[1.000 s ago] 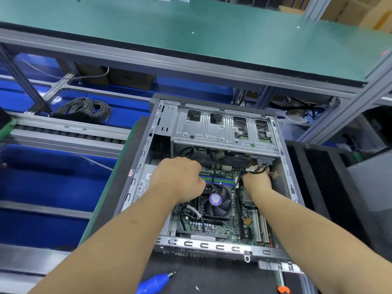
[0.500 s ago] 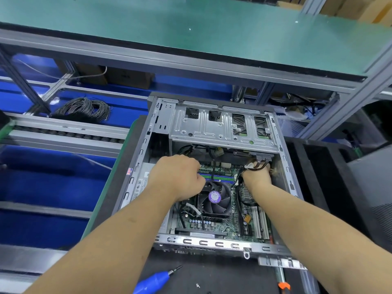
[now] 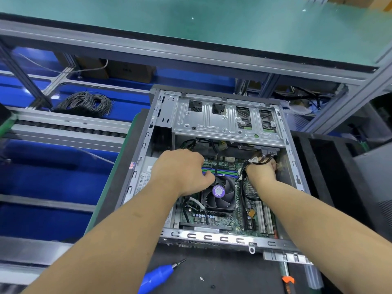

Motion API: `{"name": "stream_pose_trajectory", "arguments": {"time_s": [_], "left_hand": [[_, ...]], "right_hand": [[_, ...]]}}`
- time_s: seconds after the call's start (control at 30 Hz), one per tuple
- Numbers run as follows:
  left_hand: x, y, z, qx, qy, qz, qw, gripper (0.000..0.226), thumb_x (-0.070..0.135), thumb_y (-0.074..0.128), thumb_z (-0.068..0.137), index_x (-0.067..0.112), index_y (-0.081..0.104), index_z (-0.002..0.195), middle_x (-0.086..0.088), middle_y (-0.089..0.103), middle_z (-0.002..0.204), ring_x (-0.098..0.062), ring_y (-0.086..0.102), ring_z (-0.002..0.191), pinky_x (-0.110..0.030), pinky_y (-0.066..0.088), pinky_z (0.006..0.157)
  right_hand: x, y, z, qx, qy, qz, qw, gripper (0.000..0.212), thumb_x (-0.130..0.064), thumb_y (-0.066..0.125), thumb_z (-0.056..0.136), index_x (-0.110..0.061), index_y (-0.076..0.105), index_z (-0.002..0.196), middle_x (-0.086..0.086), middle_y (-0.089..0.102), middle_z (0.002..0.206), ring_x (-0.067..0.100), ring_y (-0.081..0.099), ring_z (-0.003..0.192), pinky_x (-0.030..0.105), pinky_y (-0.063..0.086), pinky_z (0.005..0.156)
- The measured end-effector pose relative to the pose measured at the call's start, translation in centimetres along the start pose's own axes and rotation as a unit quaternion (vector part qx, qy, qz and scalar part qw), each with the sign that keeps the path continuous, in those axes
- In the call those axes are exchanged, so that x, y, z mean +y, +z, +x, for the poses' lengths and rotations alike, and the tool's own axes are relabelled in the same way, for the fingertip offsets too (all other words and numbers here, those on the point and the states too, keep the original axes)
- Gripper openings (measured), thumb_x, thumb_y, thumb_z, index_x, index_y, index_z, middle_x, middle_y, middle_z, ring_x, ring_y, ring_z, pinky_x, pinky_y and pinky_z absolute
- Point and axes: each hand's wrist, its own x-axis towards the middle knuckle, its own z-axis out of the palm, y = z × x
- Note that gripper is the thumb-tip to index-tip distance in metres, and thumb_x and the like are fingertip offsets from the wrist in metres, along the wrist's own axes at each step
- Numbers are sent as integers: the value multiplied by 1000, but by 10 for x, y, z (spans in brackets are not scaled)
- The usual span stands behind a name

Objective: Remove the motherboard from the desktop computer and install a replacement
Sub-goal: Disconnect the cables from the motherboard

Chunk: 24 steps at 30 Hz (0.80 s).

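The motherboard [image 3: 220, 219] is still seated in the open computer case [image 3: 292, 158] at the middle of the view, so a hard tug on any plug not yet freed could strain its sockets. At about 10 o'clock from the fan [image 3: 218, 193], the left hand [image 3: 182, 172] curls its fingers down by the memory sticks [image 3: 220, 172]; what they grip is hidden. At 2 o'clock the right hand [image 3: 262, 169] clutches a cable bundle [image 3: 262, 159], which may snag the drive cage [image 3: 227, 122]. The labels on the fan and the power supply [image 3: 142, 179] are too small to read.
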Motion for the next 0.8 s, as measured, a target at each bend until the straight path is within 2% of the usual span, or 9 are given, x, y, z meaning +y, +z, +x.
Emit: {"name": "stream_pose_trajectory", "arguments": {"time_s": [0.1, 0.2, 0.37, 0.43, 0.5, 0.6, 0.67, 0.73, 0.8], "left_hand": [[0, -1, 0, -3, 2, -2, 1000, 45, 62, 31, 72, 23, 54, 69, 5, 57, 63, -15, 53, 61, -27, 36, 55], [-1, -1, 0, -4, 14, 0, 1000, 46, 64, 30, 74, 26, 56, 75, 6, 57, 65, -15, 55, 65, -28, 34, 55], [0, 0, 2, -2, 20, 10, 1000, 54, 69, 28, 75, 31, 61, 93, 8, 57, 70, -18, 59, 73, -29, 37, 58], [0, 0, 2, -9, 15, 7, 1000, 54, 69, 27, 74, 31, 61, 92, 8, 58, 71, -18, 59, 72, -29, 39, 59], [-1, 0, 3, -16, 17, 9, 1000, 51, 69, 29, 76, 31, 61, 88, 8, 59, 70, -15, 58, 69, -27, 39, 57], [-2, 1, 3, -22, 14, 11, 1000, 48, 67, 30, 78, 30, 60, 84, 8, 59, 70, -12, 56, 66, -26, 36, 55], [-1, 1, 4, -22, 7, 14, 1000, 45, 63, 32, 78, 29, 60, 82, 8, 60, 70, -12, 55, 66, -26, 37, 55], [-2, 1, 4, -19, 1, 15, 1000, 41, 60, 34, 79, 27, 59, 79, 7, 60, 69, -12, 55, 64, -26, 38, 55], [-2, 0, 3, -17, 0, 14, 1000, 40, 58, 35, 80, 26, 58, 77, 7, 59, 67, -11, 54, 63, -26, 37, 55]], "right_hand": [[2, -2, 1, -14, -8, -4, 1000, 25, 7, 51, 85, -12, 56, 101, 13, 56, 106, 19, 34, 60, 28, 26, 52], [0, -2, 1, -25, -4, 3, 1000, 26, 6, 51, 85, -13, 56, 102, 11, 52, 101, 19, 33, 62, 27, 24, 53], [2, -1, 1, 24, 24, -7, 999, 46, -1, 49, 89, 4, 48, 135, 15, 57, 113, 27, 40, 58, 28, 28, 44], [1, 2, -7, 39, 25, -26, 999, 38, 1, 47, 87, -1, 58, 124, 15, 57, 114, 26, 39, 53, 27, 31, 44], [-1, -1, -16, 29, 19, -33, 999, 31, 6, 46, 81, -9, 65, 100, 10, 60, 99, 20, 39, 53, 26, 32, 48], [-4, -7, -28, 24, 0, -41, 999, 25, 12, 40, 69, -5, 56, 79, 11, 52, 79, 22, 44, 58, 33, 40, 57], [-5, -10, -37, 33, 5, -31, 999, 29, 9, 41, 74, -4, 61, 91, 14, 57, 89, 30, 53, 68, 43, 46, 67], [-6, -14, -46, 35, 14, -9, 999, 34, 0, 46, 86, -6, 62, 115, 15, 61, 112, 38, 59, 91, 53, 45, 80], [-3, -19, -55, 32, 17, 34, 999, 39, -10, 48, 93, -6, 54, 131, 15, 57, 129, 43, 52, 115, 61, 40, 94]]}}
